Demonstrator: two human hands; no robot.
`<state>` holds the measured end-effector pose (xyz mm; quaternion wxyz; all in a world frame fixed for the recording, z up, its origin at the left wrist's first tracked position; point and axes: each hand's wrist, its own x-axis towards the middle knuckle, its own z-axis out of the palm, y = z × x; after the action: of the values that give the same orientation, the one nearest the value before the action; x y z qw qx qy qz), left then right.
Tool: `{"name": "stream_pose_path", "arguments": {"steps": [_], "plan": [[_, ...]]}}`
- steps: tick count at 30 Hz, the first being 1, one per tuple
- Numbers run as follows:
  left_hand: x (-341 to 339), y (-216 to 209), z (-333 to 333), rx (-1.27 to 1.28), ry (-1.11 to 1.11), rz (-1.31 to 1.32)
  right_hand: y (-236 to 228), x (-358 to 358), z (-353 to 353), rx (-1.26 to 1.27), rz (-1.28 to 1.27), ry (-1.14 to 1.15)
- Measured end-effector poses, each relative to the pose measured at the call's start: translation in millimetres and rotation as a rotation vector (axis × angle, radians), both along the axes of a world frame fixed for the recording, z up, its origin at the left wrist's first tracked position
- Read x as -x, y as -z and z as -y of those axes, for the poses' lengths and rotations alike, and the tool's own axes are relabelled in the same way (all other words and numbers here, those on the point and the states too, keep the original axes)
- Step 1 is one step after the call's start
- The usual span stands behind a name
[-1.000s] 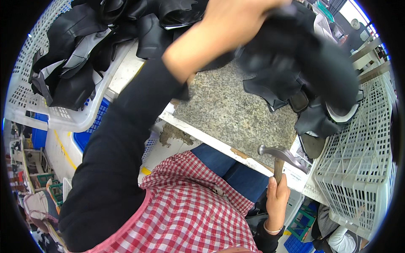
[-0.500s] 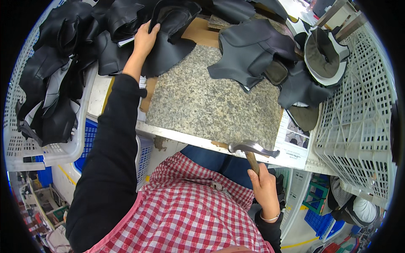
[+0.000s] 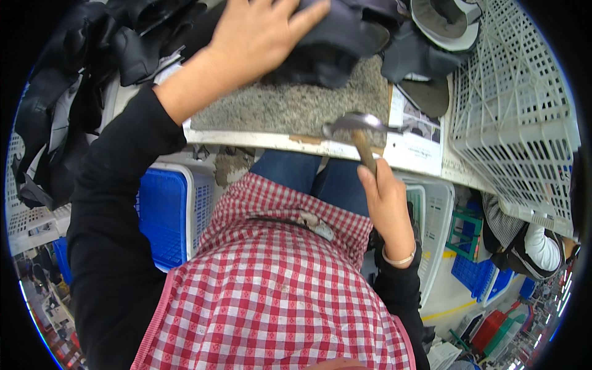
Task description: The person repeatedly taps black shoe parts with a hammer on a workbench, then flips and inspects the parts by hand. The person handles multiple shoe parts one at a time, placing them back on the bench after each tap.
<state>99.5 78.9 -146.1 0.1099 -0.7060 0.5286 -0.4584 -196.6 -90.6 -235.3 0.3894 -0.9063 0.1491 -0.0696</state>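
Observation:
My right hand (image 3: 390, 200) is closed round the wooden handle of a hammer (image 3: 365, 150). Its shiny, curved metal head hangs over the front edge of the speckled stone slab (image 3: 277, 110). Above the slab's far left part, my left hand (image 3: 256, 40) has its fingers spread, the tips partly cut off by the top of the picture. Beneath and beside that hand is a black leather piece (image 3: 317, 58), blurred. Whether the palm touches it I cannot tell. Further right, more sewn black pieces (image 3: 413, 54) and a grey-lined one (image 3: 439, 17) rest on the bench.
Black leather pieces (image 3: 58, 80) fill a white basket at the left. A white perforated crate (image 3: 512, 117) stands at the right beside a printed sheet (image 3: 419, 139). Under the bench there is a blue crate (image 3: 161, 209). Another person (image 3: 533, 246) is at the lower right.
My left hand has let go of the folded black piece at the far left and moved right. Black leather now covers more of the slab's far part. The view has shifted; the hammer stays in my right hand.

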Motion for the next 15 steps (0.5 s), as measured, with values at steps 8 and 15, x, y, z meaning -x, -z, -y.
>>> {"name": "stream_pose_path", "arguments": {"steps": [8,15], "plan": [[57.4,86.6,-31.1,0.178,-0.213,-1.047,-7.3,-14.6,8.4,0.180,0.025,0.049],[49.1,90.1,-32.7,0.176,-0.168,-1.320,-22.0,-51.9,6.2,0.547,-0.236,-0.051]]}}
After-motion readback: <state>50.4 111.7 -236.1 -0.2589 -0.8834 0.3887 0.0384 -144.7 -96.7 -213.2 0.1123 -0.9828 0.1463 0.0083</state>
